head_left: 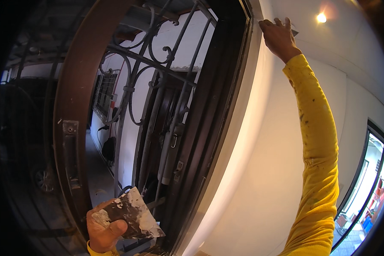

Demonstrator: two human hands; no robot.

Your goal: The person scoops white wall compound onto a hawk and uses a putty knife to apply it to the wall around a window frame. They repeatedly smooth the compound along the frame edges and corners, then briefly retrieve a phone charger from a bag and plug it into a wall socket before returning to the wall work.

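Observation:
My left hand grips a dark, flat putty plate low in view, its thumb lying over the near face. White and grey filler is smeared across that plate, thickest at its right edge and by the thumb. High up, my right hand reaches to the edge of the white wall beside the door frame, with its fingers bent. A small dark corner of a flat scraper shows beside those fingers; the rest is hidden behind the hand. The yellow right sleeve has dark stains.
A brown wooden sliding door edge with a metal latch plate stands at left. Behind it are a scrolled iron grille and a dark wooden frame. A lit ceiling lamp is upper right; a glass door stands lower right.

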